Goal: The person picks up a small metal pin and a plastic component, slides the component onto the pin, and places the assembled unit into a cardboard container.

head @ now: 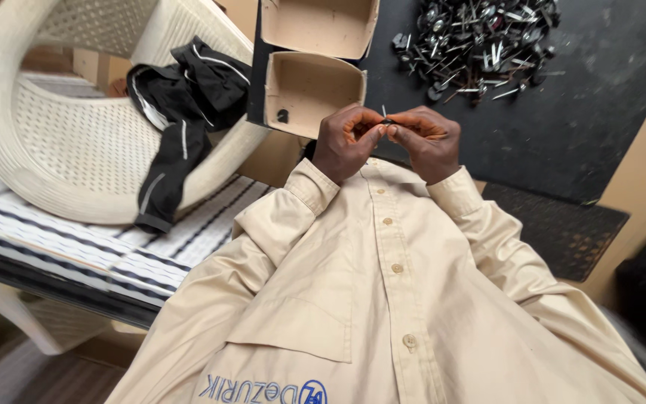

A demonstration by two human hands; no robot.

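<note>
The left hand [347, 142] and right hand [428, 141] each grip, pinching 1 small dark part [387, 122] between them.

The small dark part [387, 121] pinched between the hands is too tiny and too covered by fingertips [374, 133] to identify. The upper cardboard tray [315, 30] and the pile of metal pieces [476, 41] are cut off by the top edge. A dark speck [283, 116] in the lower tray [304, 93] stays unclear.

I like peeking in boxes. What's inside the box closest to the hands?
The nearer box holds one small dark piece in its corner. The left hand covers its lower edge.
</note>
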